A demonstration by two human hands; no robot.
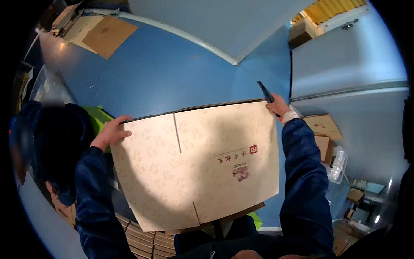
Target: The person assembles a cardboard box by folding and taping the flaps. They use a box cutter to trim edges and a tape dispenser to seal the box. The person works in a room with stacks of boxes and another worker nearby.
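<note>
A large flattened cardboard box [202, 159] spans the space before me, its cream printed face up and slots cut in from its far and near edges. At its far left corner, my left hand [111, 134] is closed on the edge, thumb on the printed face. My right hand [279, 106] is closed at the far right corner around a slim black tool [265, 91], which looks like a box cutter and points away from me. That hand also touches the cardboard's corner. Another brown cardboard layer [254, 210] shows beneath the near edge.
A person in dark clothing [47, 146] is close on my left, near a bright green object [98, 117]. Cardboard sheets [110, 36] lie on the blue floor [172, 64] at the far left. Boxes [323, 126] and a clear plastic container [338, 164] stand right, by a pale wall [345, 110].
</note>
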